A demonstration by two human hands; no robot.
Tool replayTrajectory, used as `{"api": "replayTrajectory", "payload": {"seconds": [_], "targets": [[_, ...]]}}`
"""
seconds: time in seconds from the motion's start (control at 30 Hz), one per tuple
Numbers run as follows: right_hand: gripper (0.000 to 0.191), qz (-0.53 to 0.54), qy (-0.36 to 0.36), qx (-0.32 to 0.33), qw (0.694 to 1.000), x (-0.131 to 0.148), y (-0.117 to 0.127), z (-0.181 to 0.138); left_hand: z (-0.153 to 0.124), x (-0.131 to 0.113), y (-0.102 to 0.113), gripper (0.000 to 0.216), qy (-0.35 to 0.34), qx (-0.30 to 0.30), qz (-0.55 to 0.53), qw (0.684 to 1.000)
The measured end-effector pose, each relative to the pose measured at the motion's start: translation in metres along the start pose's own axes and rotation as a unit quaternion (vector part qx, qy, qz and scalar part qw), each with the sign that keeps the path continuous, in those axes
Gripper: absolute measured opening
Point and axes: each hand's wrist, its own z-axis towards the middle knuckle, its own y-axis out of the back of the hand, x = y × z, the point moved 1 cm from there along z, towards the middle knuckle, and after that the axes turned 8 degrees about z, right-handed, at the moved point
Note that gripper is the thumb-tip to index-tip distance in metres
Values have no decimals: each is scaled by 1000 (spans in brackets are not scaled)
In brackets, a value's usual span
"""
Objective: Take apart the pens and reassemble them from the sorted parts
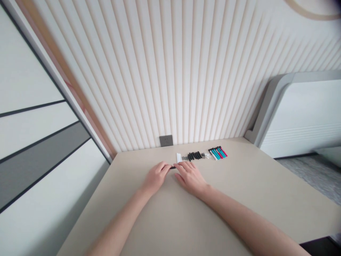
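Observation:
Both my hands rest on a beige table [239, 199], fingertips meeting over a small black pen part [173, 167]. My left hand [156, 176] has its fingers curled and pinches the left end of that part. My right hand [190, 176] lies palm down with its fingers closed on the right end. Just beyond my fingers lie white tubes [179, 157], a row of black pen grips [195, 155], some small clear and grey bits [205, 155], and a bunch of teal, pink and black pen barrels [218, 153].
A ribbed cream wall panel rises behind the table, with a grey socket plate [166, 140] at its foot. A white and grey cupboard [32, 142] stands on the left. A grey-framed bed headboard [293, 113] stands at the right, beyond the table's edge.

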Motion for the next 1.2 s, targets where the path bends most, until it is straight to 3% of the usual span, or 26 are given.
{"api": "replayTrajectory", "payload": {"seconds": [0.13, 0.37, 0.5, 0.73, 1.0, 1.2], "targets": [[25, 9, -24, 47, 999, 3, -5, -4, -6, -25, 9, 26, -69, 12, 42, 997], [35, 88, -98, 80, 988, -16, -8, -9, -2, -33, 14, 17, -64, 23, 55, 996], [36, 116, -71, 96, 986, -19, -11, -12, -8, -31, 8, 18, -75, 13, 66, 995], [34, 27, 5, 81, 996, -20, -3, -9, -10, -34, 1, 17, -73, 0, 81, 994], [36, -40, 92, 73, 992, -16, 11, -6, -8, -35, 9, 24, -60, 15, 24, 998], [34, 98, 18, 74, 992, -3, 9, -7, -13, -23, 19, 23, -106, -6, 83, 991]]}}
